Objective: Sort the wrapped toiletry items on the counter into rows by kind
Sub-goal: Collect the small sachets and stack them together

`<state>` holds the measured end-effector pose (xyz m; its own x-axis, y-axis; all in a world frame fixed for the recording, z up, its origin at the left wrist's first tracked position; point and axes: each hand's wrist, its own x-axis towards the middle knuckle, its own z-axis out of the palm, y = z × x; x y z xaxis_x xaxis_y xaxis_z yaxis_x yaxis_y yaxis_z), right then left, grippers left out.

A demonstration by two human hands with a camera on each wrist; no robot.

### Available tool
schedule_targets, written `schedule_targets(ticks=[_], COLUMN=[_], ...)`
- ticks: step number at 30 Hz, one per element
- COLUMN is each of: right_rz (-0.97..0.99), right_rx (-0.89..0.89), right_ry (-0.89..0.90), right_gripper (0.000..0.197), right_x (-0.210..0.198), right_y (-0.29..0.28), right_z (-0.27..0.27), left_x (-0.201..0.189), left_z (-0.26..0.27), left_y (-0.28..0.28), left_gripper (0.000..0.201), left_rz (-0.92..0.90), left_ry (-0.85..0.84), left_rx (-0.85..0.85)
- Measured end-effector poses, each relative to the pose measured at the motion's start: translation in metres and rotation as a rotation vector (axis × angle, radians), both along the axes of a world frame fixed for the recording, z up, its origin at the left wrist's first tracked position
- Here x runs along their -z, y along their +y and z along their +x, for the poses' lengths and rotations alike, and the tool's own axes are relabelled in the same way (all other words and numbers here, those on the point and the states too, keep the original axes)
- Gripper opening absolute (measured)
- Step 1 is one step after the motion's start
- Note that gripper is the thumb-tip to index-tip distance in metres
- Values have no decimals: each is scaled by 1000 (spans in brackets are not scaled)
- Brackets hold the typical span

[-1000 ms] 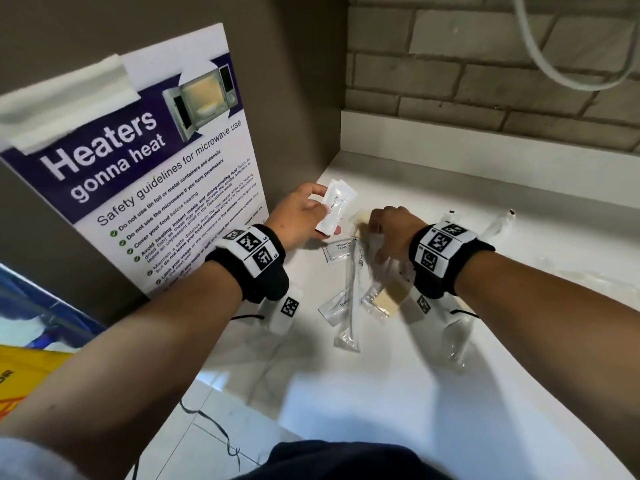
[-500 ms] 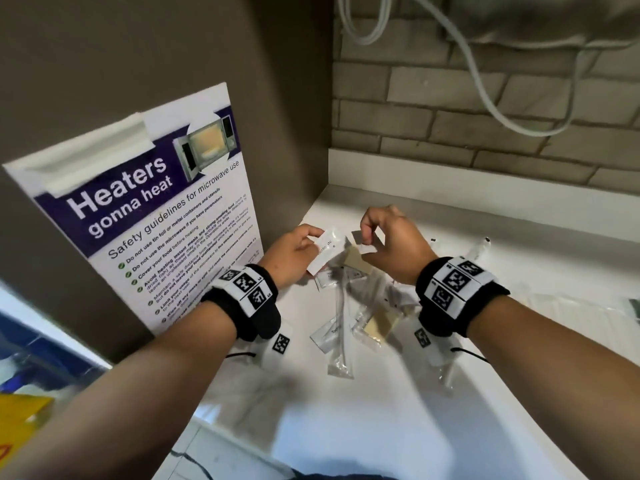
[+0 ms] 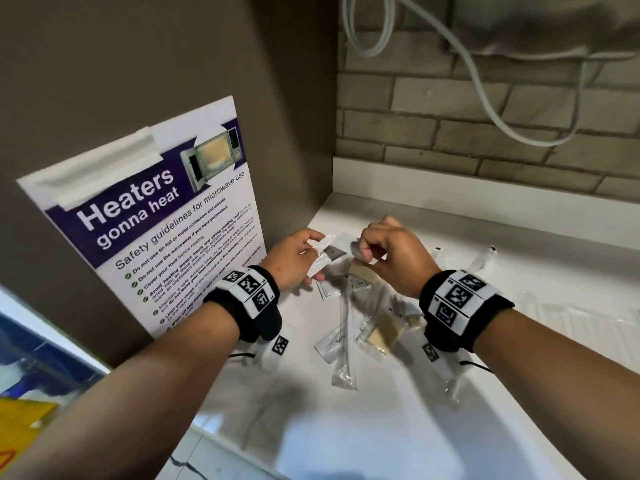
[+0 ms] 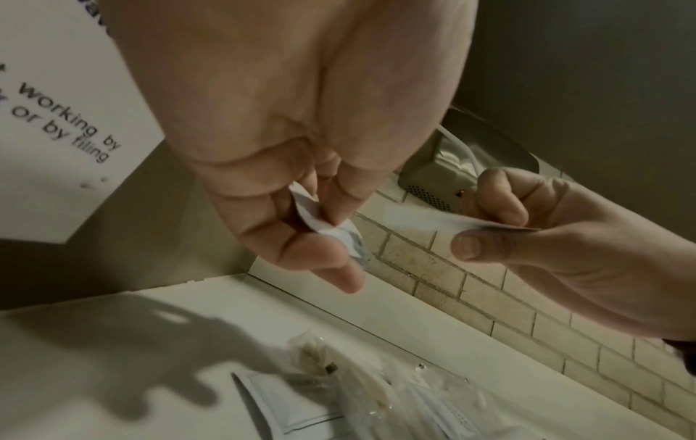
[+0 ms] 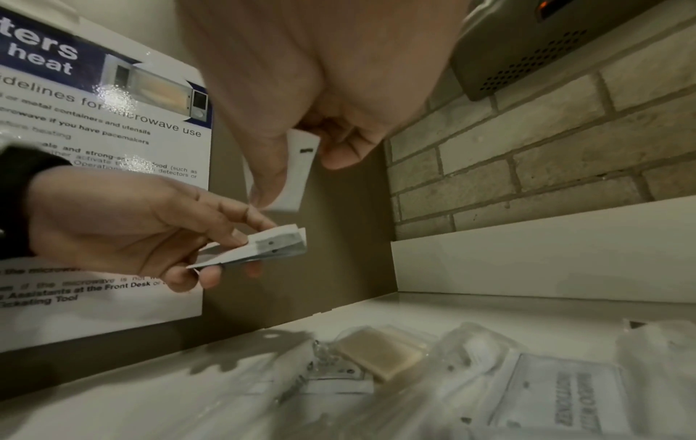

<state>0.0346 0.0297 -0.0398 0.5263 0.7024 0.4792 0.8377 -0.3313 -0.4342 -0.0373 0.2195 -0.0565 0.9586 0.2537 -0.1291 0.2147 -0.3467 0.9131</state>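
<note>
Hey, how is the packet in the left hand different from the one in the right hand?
The left hand holds a small stack of white sachets, fanned and lying nearly flat; the right hand pinches a single white sachet that hangs downward. The stack sits between thumb and several fingers; the single one is nipped at its top end. Both are flat white wrapped packets held above the counter, clear of the pile.
</note>
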Motion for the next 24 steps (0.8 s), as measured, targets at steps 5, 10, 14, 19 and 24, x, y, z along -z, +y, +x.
schedule_targets(ticks=[5,10,14,19,24], right_rz=[-21,-58,-105,-164,-162], right_rx=[-15,12,61,-10,-48], right_ry=[-87,-72,32,111,162], right_gripper=[35,40,35,42,46], right_x=[-2,6,10,11,14], right_y=[0,-4,-5,1,3], right_z=[6,11,10,10,3], left_x=[-5,-13,-14,-15,-5], left_z=[1,4,5,5,7], left_y=[-9,-9,-12,-20,-15], left_gripper=[30,32,32,20,16], left_rz=[-129,-216,-215,-296,-106], left_ry=[-85,-111,-99,-75,-163], left_rx=[-7,-6,-6,-17,-20])
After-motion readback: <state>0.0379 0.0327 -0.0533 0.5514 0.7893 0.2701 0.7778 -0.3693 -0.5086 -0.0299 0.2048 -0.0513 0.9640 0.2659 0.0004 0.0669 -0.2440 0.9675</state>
